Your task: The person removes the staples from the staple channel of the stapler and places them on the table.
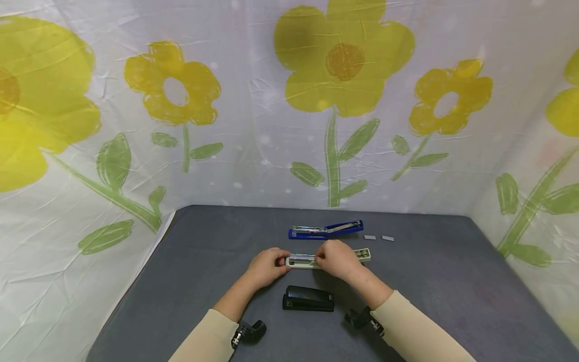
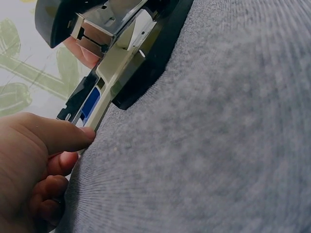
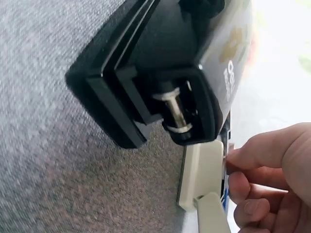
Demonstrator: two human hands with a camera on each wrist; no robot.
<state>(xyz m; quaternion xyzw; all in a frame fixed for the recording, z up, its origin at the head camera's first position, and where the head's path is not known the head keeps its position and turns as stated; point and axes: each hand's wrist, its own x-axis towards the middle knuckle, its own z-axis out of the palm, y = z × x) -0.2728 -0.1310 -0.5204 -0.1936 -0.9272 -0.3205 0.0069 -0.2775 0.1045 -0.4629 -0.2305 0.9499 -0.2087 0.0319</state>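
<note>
A cream stapler (image 1: 364, 254) lies opened out flat on the table in the head view, its metal channel facing up. My left hand (image 1: 267, 268) grips its left end, thumb on the near side. Over the channel's middle, the fingers of my right hand (image 1: 336, 259) pinch a small strip of staples (image 3: 229, 151), mostly hidden by the fingertips. In the left wrist view, a blue part (image 2: 91, 103) shows inside the cream stapler. A closed black stapler (image 1: 308, 298) stands just in front of both hands.
Behind the hands lies a blue stapler (image 1: 326, 230), opened out. To its right are two small grey staple strips, one nearer (image 1: 369, 237) and one farther right (image 1: 387, 238). The dark grey table (image 1: 217, 236) ends at a flowered cloth wall (image 1: 253, 166).
</note>
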